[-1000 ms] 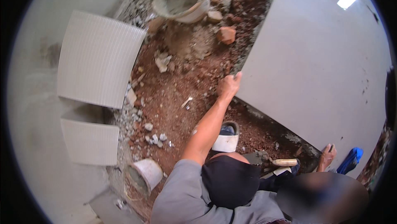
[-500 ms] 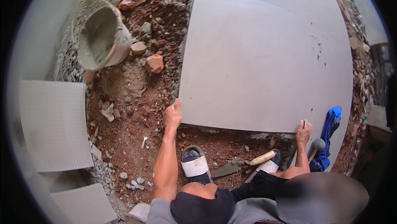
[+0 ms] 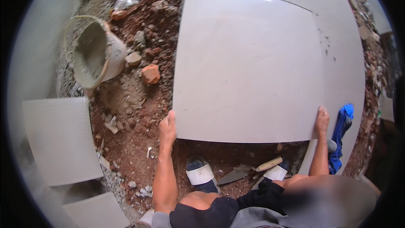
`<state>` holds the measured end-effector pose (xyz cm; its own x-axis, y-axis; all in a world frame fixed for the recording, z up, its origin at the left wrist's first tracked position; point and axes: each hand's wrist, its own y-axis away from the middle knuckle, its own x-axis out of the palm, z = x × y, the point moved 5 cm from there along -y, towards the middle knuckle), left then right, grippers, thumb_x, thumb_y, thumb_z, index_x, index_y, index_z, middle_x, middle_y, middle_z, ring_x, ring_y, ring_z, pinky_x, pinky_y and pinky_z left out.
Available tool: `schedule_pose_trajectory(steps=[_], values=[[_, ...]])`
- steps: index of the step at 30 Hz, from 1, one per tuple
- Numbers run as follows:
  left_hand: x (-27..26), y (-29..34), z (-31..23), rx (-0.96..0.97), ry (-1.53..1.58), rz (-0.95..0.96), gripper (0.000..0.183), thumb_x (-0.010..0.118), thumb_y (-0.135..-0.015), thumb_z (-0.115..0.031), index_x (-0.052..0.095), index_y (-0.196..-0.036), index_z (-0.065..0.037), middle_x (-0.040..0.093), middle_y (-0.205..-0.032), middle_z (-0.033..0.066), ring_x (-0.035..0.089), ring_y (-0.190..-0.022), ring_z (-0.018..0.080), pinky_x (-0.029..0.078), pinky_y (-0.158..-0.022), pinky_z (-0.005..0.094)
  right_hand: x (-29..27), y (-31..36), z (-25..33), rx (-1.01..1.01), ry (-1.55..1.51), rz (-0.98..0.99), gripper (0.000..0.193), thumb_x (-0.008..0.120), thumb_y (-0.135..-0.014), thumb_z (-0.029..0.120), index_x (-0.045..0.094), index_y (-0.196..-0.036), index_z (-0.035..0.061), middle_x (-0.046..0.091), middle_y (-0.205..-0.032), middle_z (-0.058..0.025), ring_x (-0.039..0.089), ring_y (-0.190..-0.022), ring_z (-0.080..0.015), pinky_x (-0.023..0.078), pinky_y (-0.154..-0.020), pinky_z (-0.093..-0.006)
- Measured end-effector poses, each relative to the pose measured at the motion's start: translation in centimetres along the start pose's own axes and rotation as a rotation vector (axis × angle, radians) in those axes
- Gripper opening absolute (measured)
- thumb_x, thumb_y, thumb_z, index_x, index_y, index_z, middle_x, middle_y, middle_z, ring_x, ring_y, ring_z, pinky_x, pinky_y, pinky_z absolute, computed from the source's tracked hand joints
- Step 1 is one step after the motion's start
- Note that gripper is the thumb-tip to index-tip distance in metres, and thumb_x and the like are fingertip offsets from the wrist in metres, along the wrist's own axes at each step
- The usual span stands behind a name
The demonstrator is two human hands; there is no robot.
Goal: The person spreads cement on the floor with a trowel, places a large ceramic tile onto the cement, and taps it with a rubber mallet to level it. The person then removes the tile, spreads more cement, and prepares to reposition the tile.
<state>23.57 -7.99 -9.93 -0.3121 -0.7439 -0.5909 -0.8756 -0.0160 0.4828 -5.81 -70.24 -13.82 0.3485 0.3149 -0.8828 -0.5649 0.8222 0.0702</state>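
Note:
A large light-grey floor tile (image 3: 249,72) is held up at its near end, its near edge raised off the soil. My left hand (image 3: 168,127) is closed on its near-left corner, thumb pointing up along the side. At the near-right corner, my right hand (image 3: 322,120) grips the side edge; the fingers under the tile are hidden. Between and beside my sandalled feet (image 3: 200,174) lies a pointed trowel (image 3: 236,174) with a wooden handle. Right of my right forearm are a grey mallet head (image 3: 332,145) and a bundled blue cloth (image 3: 341,139).
A mortar-smeared bucket (image 3: 113,57) leans at the far left, near a broken brick piece (image 3: 150,73). Smaller tiles (image 3: 63,139) stand along the left wall. Laid tile (image 3: 348,59) extends beyond and right of the lifted one. Reddish soil and rubble (image 3: 126,114) surround it.
Both hands have raised the tile's near end, and its edges now stand apart from the neighbouring tiles. My right hand has shifted from the near edge to the right side.

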Motion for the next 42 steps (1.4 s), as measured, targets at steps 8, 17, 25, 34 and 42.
schedule_pose_trajectory(steps=[8,17,25,34,42], values=[[-1.2,0.4,-2.9,0.039,-0.164,-0.024,0.064,0.04,-0.094,-0.057,0.065,-0.095,0.002,0.064,-0.091,0.028,0.059,-0.091,0.0473,0.047,-0.079,0.0483,1.3,-11.3,4.3,0.137,-0.38,0.282,0.054,0.042,-0.097,0.053,0.062,-0.087,0.0043,0.055,-0.077,-0.0019,0.051,-0.071,-0.0123,0.041,-0.06,-0.0311],[-2.2,9.2,-6.0,-0.072,-0.37,-0.402,0.063,0.037,-0.095,-0.054,0.067,-0.086,0.001,0.066,-0.087,0.0265,0.063,-0.086,0.0466,0.048,-0.074,0.0547,-6.1,-1.1,12.5,0.161,-0.986,0.322,0.052,0.048,-0.096,0.047,0.065,-0.104,-0.0017,0.065,-0.094,-0.0077,0.058,-0.085,-0.0139,0.046,-0.077,-0.0285],[-7.1,23.3,1.7,-0.096,-0.12,-0.613,0.068,0.044,-0.094,-0.059,0.065,-0.081,0.004,0.062,-0.069,0.0206,0.061,-0.066,0.0303,0.046,-0.063,0.0436,-13.8,0.7,12.3,-0.027,-0.949,0.255,0.05,0.051,-0.096,0.043,0.065,-0.11,-0.0028,0.065,-0.099,-0.0091,0.059,-0.09,-0.015,0.046,-0.082,-0.0282],[-8.0,24.0,13.4,-0.055,0.611,-0.777,0.059,0.049,-0.097,-0.048,0.065,-0.081,0.006,0.059,-0.064,0.0093,0.053,-0.065,0.0146,0.044,-0.06,0.0343,-28.8,9.5,33.8,-0.556,-0.429,0.006,0.042,0.055,-0.094,0.032,0.062,-0.117,-0.0023,0.065,-0.106,-0.0073,0.058,-0.098,-0.0163,0.044,-0.088,-0.0289],[-10.8,18.6,18.4,-0.223,1.131,-0.673,0.059,0.048,-0.097,-0.049,0.068,-0.084,0.005,0.062,-0.07,0.0082,0.055,-0.067,0.0151,0.045,-0.062,0.0344,-32.8,21.9,59.6,-1.082,0.117,-0.255,0.048,0.051,-0.096,0.034,0.05,-0.134,0.0051,0.062,-0.118,-0.0119,0.059,-0.106,-0.0191,0.044,-0.095,-0.0308]])
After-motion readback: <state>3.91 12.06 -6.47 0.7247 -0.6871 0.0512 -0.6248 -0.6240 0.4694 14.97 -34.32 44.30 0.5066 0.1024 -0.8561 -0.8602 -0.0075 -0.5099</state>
